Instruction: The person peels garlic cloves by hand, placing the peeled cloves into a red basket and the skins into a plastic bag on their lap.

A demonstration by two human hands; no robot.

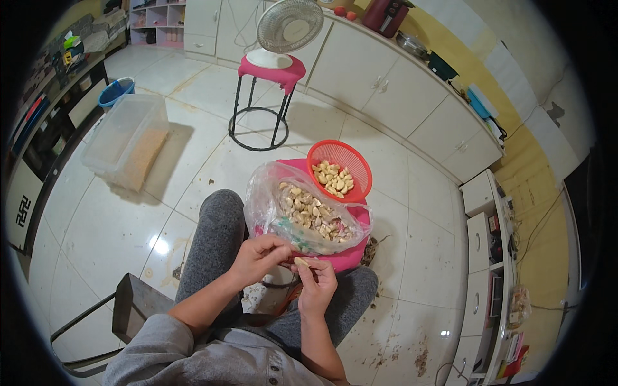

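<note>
Between the thumb and fingers of my right hand (316,282) is a pale garlic clove (302,262). My left hand (260,258) is close beside it, thumb and fingertips drawn together; whether they pinch anything is hidden. Just beyond both hands, a clear plastic bag (263,193) lies open on a pink-covered stool (355,258). Many garlic cloves (309,207), some with skin on, fill the bag. Behind it, on the stool's far side, a red plastic basket (364,166) holds smooth, peeled-looking cloves (335,179).
A white fan (289,29) stands on another pink-topped stool (273,72) ahead. To the left are a clear plastic bin (120,125), a blue bucket (116,91) and a metal dustpan (137,306). White cabinets (357,72) line the far and right sides. Debris (420,357) litters the tiles at right.
</note>
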